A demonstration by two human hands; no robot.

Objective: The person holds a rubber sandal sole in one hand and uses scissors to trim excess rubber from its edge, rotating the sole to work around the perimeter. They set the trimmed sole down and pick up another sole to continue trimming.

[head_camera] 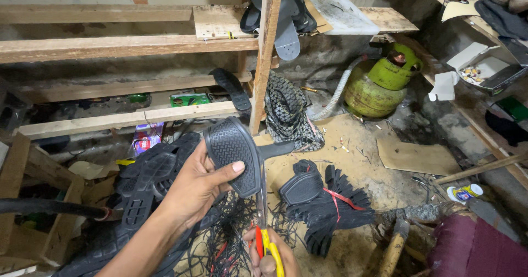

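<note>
Head view: I look down at two bare hands trimming a black rubber sandal sole [234, 153] with scissors [263, 222]. The left hand [195, 186] holds the sole up in front of me, tread side facing the camera, its grip closed around the lower left edge with the thumb pressed flat across the patterned face. The right hand [269, 255] sits low at the bottom edge of the frame, its grip closed on the red and yellow scissor handles, the blades pointing straight up along the sole's right edge. I judge the cut along that edge is under way; the next move calls for steadying the sole and keeping the blades tight to its outline. Black rubber trimmings [225, 244] lie tangled on the floor below the hands. Just right of them sits a bundle of black soles tied with red string [324, 205]. A green gas cylinder [382, 82] stands well apart, by the far wall.
</note>
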